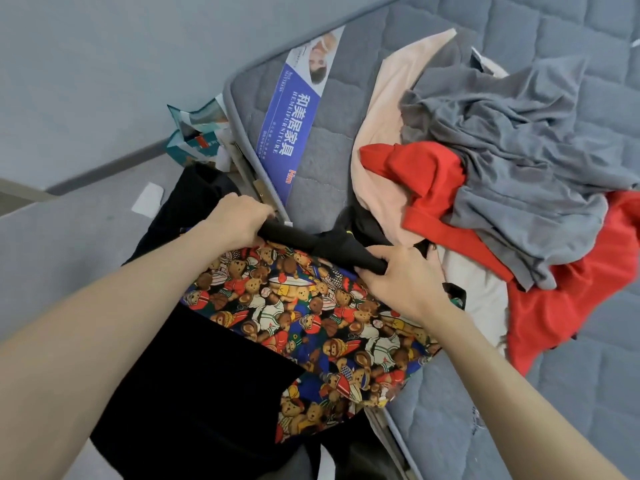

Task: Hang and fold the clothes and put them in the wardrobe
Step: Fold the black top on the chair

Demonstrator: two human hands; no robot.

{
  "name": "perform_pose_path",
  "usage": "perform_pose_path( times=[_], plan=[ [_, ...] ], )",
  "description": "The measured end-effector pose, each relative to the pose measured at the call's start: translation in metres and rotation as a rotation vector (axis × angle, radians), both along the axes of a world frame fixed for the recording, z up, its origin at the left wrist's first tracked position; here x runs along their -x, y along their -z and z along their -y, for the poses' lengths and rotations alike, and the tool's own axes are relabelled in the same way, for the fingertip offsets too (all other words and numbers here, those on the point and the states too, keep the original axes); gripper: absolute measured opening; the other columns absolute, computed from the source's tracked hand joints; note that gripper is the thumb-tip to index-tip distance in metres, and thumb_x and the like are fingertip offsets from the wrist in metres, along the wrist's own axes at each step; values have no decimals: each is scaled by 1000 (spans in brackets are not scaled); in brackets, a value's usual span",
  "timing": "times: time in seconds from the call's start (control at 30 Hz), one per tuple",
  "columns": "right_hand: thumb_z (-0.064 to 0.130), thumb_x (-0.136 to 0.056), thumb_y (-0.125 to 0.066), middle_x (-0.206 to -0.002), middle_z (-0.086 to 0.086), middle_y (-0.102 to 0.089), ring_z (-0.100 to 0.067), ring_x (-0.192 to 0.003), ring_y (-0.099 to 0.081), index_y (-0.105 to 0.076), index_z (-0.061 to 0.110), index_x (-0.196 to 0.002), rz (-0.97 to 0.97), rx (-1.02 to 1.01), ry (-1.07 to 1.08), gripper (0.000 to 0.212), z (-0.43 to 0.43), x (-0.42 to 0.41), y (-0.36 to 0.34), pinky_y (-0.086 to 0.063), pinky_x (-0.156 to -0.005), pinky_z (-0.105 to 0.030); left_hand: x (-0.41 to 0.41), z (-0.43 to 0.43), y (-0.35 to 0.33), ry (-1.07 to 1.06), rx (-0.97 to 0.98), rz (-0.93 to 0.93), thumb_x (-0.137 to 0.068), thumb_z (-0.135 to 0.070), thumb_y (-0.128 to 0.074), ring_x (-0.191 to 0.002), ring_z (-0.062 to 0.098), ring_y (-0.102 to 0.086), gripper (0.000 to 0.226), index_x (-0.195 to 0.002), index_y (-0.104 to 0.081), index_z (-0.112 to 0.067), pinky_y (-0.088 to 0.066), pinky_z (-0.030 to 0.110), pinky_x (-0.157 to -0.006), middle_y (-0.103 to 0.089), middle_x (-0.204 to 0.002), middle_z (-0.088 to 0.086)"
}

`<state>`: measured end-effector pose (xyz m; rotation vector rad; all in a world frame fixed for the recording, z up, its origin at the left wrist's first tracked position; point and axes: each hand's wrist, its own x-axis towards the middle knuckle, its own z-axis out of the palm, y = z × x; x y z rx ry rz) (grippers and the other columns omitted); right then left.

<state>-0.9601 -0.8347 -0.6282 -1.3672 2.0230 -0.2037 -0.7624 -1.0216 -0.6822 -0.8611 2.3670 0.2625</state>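
Filling the right side: grey quilted mattress. Heaped on top: pile of clothes, grey, red and peach, all tangled, nothing folded. Down front, lying across the mattress's near edge and hanging toward the floor: black garment with teddy-bear print, the 1 piece in play. Pulled taut between 2 hands along a rolled black hem. Left hand clenched round the hem's far end, just beside the mattress corner. Right hand curled tight round the other end, touching the foot of the pile. Looks like early going: singling out 1 garment and straightening it ahead of a fold or a hang. Next move, most likely: lifting clear of the heap, shaking flat, finding the shoulders or waistband. No hanger or wardrobe in view. Smaller still: blue label on the mattress, paper bag on the floor, white scrap nearby.
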Motion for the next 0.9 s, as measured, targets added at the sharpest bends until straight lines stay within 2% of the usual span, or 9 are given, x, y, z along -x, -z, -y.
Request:
perform_pose_path(
  times=[0.1, 0.2, 0.27, 0.33, 0.43, 0.53, 0.63, 0.7, 0.9],
  plan=[
    [63, -73, -62, -83, 8, -65, -19, -87, -65, -62, 37, -106, -61, -167, -101, 42, -2, -11, 6, -39, -59, -26, -12, -5, -6, 138, 58, 118, -86, -21, -59, -106, 23, -52, 27, -113, -60, -20, -38, 35, -79, -51, -113, 3],
    [44, -77, -68, -99, 7, -56, -20, -100, -62, -63, 27, -109, -197, -158, -243, 37, -8, -29, 15, -37, -63, -27, -29, -8, -11, 271, 148, 142, -81, -25, -61, -117, 21, -41, 35, -115, -56, -21, -33, 39, -98, -45, -123, 2],
    [32, -80, -64, -94, 5, -57, -23, -96, -62, -62, 26, -103, -210, -119, -235, 25, -10, -35, 12, -34, -60, -27, -43, -7, -18, 251, 146, 116, -79, -22, -59, -105, 17, -52, 25, -102, -52, -23, -6, 49, -115, -61, -101, -5],
    [26, -79, -60, -79, 2, -56, -28, -87, -63, -56, 26, -98, -189, -89, -164, 19, -9, -30, -1, -36, -57, -29, -55, -3, -30, 108, 213, 52, -76, -19, -59, -79, 18, -60, 26, -93, -41, -20, 6, 51, -115, -57, -68, -8],
    [21, -80, -59, -77, -2, -58, -33, -82, -63, -50, 26, -96, -200, -26, -79, 19, 1, -12, -31, -44, -61, -35, -56, 2, -50, -115, 269, -96, -75, -17, -67, -87, 27, -62, 50, -118, -42, -16, -22, 44, -111, -66, -85, 3],
    [19, -79, -62, -88, -6, -60, -34, -87, -61, -54, 25, -100, -295, 52, 7, 24, 18, 13, -63, -37, -59, -34, -32, 8, -74, -185, 358, -232, -75, -10, -67, -84, 32, -61, 57, -128, -44, -12, -40, 40, -92, -67, -96, 10],
    [7, -77, -62, -97, -8, -52, -37, -95, -56, -57, 18, -99, -369, 108, 113, 25, 36, 41, -91, -32, -62, -36, -3, 18, -100, -248, 459, -367, -77, 0, -64, -75, 37, -57, 54, -127, -46, -5, -35, 36, -67, -65, -84, 16],
    [0, -76, -57, -104, -12, -52, -41, -94, -55, -60, 15, -101, -418, 154, 167, 30, 44, 54, -106, -32, -64, -37, 13, 27, -116, -259, 542, -453, -77, 8, -58, -73, 39, -55, 39, -116, -52, 0, -29, 35, -62, -64, -79, 20],
    [-8, -74, -52, -99, -9, -48, -31, -67, -45, -54, 12, -92, -573, 373, 251, 27, 49, 68, -131, -23, -54, -32, 39, 48, -141, -189, 711, -663, -76, 7, -51, -82, 36, -56, 32, -105, -57, -4, -32, 40, -88, -65, -90, 14]
  ],
)
